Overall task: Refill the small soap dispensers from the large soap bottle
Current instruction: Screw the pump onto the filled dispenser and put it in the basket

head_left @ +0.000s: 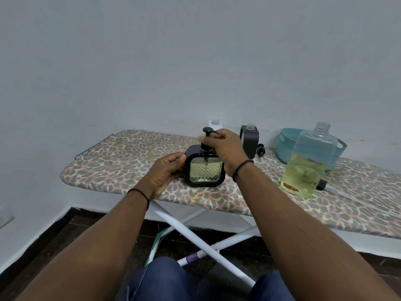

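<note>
A square black soap dispenser with a quilted clear window [205,169], standing on the leopard-print surface [121,161], is gripped at its side by the left hand [168,172]. Its black pump head [207,135] is pinched by the right hand [225,148]; the base should be held firm and upright while the pump is turned squarely on its threads, probably to tighten it

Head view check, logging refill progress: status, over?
Left hand holds black dispenser; right hand grips its pump. Dispenser full, upright. Large soap bottle uncapped, clear of hands.
</note>
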